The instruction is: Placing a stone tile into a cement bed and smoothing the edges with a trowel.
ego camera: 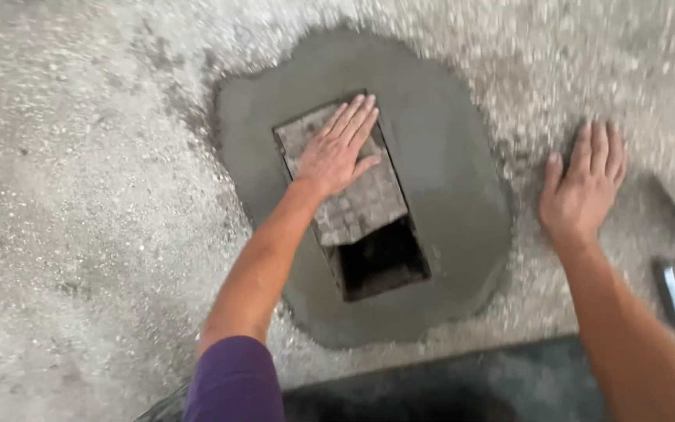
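Wet cement [447,195] surrounds the square hole [380,262]; my left hand [336,152] presses flat, fingers wide, on the grate [357,205], my right hand [583,187] spread on the floor [80,195] near a trowel [672,293].

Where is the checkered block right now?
The block lies mid-frame under the left hand, covering the upper part of the rectangular hole in the wet cement patch.

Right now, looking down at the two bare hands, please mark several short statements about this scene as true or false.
1. The left hand lies flat on the grey gridded square tile. True.
2. The tile covers the rectangular hole completely. False: the near part is open and dark.
3. The right hand grips the metal tool. False: it lies flat on the rough floor.
4. Smooth grey wet cement surrounds the hole. True.
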